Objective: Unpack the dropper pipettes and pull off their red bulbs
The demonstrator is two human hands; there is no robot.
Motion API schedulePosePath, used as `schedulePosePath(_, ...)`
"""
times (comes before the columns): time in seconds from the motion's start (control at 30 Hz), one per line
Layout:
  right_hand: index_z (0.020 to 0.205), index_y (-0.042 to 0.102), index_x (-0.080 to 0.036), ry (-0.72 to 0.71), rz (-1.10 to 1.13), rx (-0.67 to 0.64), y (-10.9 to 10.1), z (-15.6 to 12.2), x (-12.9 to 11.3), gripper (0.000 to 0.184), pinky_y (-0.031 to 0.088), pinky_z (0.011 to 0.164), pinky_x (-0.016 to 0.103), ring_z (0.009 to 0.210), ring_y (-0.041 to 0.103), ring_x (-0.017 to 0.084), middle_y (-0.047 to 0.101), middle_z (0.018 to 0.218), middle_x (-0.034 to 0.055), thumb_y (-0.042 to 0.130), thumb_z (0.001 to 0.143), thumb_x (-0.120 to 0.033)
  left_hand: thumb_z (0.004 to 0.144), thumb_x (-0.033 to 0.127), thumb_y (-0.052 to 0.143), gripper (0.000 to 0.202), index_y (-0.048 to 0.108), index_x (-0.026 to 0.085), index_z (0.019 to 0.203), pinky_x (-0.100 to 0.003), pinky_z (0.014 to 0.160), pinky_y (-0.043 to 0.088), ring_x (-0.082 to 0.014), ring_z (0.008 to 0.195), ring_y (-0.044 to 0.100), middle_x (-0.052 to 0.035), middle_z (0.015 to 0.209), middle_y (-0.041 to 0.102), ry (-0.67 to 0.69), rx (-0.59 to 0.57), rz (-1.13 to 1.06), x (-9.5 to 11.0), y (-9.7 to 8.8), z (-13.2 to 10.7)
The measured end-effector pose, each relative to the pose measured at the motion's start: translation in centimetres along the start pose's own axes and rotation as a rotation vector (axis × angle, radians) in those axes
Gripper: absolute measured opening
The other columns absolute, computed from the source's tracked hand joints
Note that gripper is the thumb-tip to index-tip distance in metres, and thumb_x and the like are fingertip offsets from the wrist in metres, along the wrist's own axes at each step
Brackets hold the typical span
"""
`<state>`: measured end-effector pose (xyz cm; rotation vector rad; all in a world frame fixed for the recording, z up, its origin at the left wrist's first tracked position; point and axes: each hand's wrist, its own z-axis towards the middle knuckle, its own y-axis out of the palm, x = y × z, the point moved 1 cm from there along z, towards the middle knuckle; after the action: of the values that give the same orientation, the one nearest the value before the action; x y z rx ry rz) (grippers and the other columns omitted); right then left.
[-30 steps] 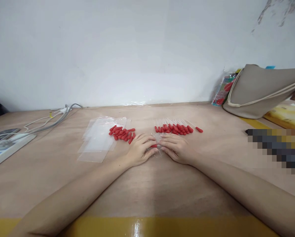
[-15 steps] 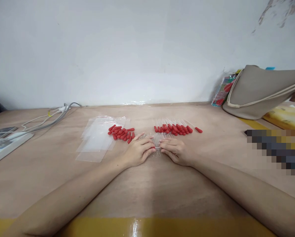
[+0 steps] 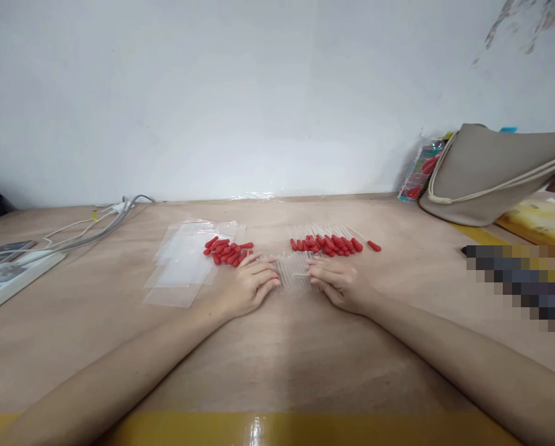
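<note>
A small batch of clear thin tubes (image 3: 292, 270) lies side by side on the wooden table (image 3: 277, 347) between my two hands. My left hand (image 3: 246, 286) rests at their left ends, its fingers loosely bent and laid on the table, holding nothing. My right hand (image 3: 339, 284) sits at their right ends, fingertips pinched together on one tube that points left. A heap of loose red rubber caps (image 3: 228, 251) lies just beyond my left hand. A row of tubes fitted with red caps (image 3: 327, 243) lies beyond my right hand.
Flat clear plastic bags (image 3: 181, 265) are stacked left of the caps. A white power strip (image 3: 8, 279) with grey cables (image 3: 96, 224) is at the far left. A grey bag (image 3: 491, 173) and coloured packets (image 3: 417, 170) stand at the back right against the white wall.
My hands, pressed together over the tubes a second ago, have drawn apart sideways, uncovering the batch. The red cap seen at my left fingertips no longer shows.
</note>
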<state>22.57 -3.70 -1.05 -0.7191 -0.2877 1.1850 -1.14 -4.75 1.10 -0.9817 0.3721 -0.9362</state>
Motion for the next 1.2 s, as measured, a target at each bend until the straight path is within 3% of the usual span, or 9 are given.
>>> schedulePosePath(0.17, 0.102, 0.063, -0.019, 0.169, -0.279, 0.058, -0.9, -0.4, 0.7, 0.023, 0.043, 0.064, 0.033, 0.068, 0.055, 0.017, 0.059, 0.068, 0.0035, 0.047, 0.085, -0.024, 0.086, 0.027, 0.05, 0.016, 0.063, 0.018, 0.089, -0.031, 0.074, 0.048, -0.0164, 0.082, 0.056, -0.0061, 0.085, 0.058, -0.14, 0.215, -0.015, -1.5, -1.4, -0.7)
schedulePosePath(0.33, 0.099, 0.059, -0.017, 0.335, -0.368, 0.068, -0.9, -0.1, 0.5, 0.023, 0.037, 0.07, 0.033, 0.069, 0.054, 0.017, 0.06, 0.071, 0.0036, 0.046, 0.081, -0.021, 0.085, 0.025, 0.045, 0.023, 0.065, 0.019, 0.094, -0.032, 0.072, 0.048, -0.0176, 0.08, 0.055, -0.0051, 0.08, 0.052, -0.464, 0.335, 0.053, -4.5, -4.2, 0.4)
schedulePosePath(0.4, 0.087, 0.058, -0.017, 0.381, -0.37, 0.083, -1.0, 0.0, 0.4, 0.015, 0.036, 0.07, 0.033, 0.066, 0.055, 0.017, 0.061, 0.068, 0.0026, 0.046, 0.079, -0.019, 0.081, 0.023, 0.044, 0.027, 0.065, 0.017, 0.096, -0.034, 0.074, 0.047, -0.0197, 0.082, 0.054, -0.005, 0.077, 0.053, -0.592, 0.292, 0.085, -6.2, -5.3, 0.8)
schedulePosePath(0.47, 0.079, 0.058, -0.017, 0.39, -0.376, 0.083, -1.0, 0.1, 0.2, 0.012, 0.034, 0.069, 0.032, 0.065, 0.055, 0.016, 0.061, 0.066, 0.0017, 0.046, 0.078, -0.017, 0.077, 0.024, 0.046, 0.03, 0.063, 0.016, 0.101, -0.032, 0.069, 0.047, -0.0178, 0.074, 0.055, -0.0033, 0.075, 0.056, -0.71, 0.22, 0.057, -7.7, -6.1, 0.9)
schedulePosePath(0.6, 0.08, 0.061, -0.017, 0.373, -0.382, 0.079, -0.8, 0.1, 0.0, 0.014, 0.034, 0.07, 0.031, 0.067, 0.056, 0.015, 0.063, 0.068, 0.0021, 0.047, 0.077, -0.016, 0.07, 0.034, 0.055, 0.034, 0.057, 0.017, 0.099, -0.026, 0.056, 0.043, -0.0134, 0.06, 0.054, -0.001, 0.076, 0.061, -0.851, 0.175, -0.002, -9.6, -6.7, 0.6)
schedulePosePath(0.77, 0.086, 0.064, -0.018, 0.318, -0.382, 0.019, -0.5, 0.2, -0.2, 0.018, 0.033, 0.069, 0.032, 0.066, 0.054, 0.015, 0.064, 0.068, 0.0027, 0.048, 0.08, -0.021, 0.069, 0.04, 0.058, 0.026, 0.057, 0.018, 0.082, -0.023, 0.053, 0.04, -0.0118, 0.055, 0.052, -0.0009, 0.075, 0.063, -0.826, 0.075, 0.018, -9.8, -6.6, 0.0)
schedulePosePath(0.93, 0.093, 0.064, -0.017, 0.287, -0.367, -0.042, -0.3, 0.2, -0.2, 0.021, 0.033, 0.07, 0.033, 0.07, 0.053, 0.016, 0.063, 0.073, 0.0035, 0.051, 0.081, -0.029, 0.072, 0.041, 0.055, 0.024, 0.059, 0.019, 0.081, -0.024, 0.055, 0.039, -0.012, 0.056, 0.051, -0.0004, 0.075, 0.064, -0.673, 0.088, 0.111, -8.6, -6.5, 0.3)
schedulePosePath(1.1, 0.098, 0.064, -0.018, 0.273, -0.351, -0.079, -0.4, 0.2, -0.3, 0.03, 0.033, 0.072, 0.035, 0.074, 0.053, 0.018, 0.062, 0.077, 0.0051, 0.051, 0.082, -0.04, 0.075, 0.041, 0.053, 0.023, 0.06, 0.019, 0.068, -0.026, 0.057, 0.038, -0.0148, 0.06, 0.053, -0.0007, 0.066, 0.061, -0.65, 0.018, 0.204, -8.3, -5.6, 0.3)
schedulePosePath(1.2, 0.098, 0.064, -0.018, 0.268, -0.336, -0.124, -0.5, 0.2, -0.4, 0.035, 0.034, 0.073, 0.036, 0.076, 0.052, 0.019, 0.061, 0.08, 0.0059, 0.052, 0.081, -0.045, 0.077, 0.043, 0.05, 0.029, 0.061, 0.019, 0.066, -0.028, 0.061, 0.039, -0.0165, 0.064, 0.054, -0.0025, 0.067, 0.058, -0.621, 0.068, 0.279, -8.4, -5.5, 0.2)
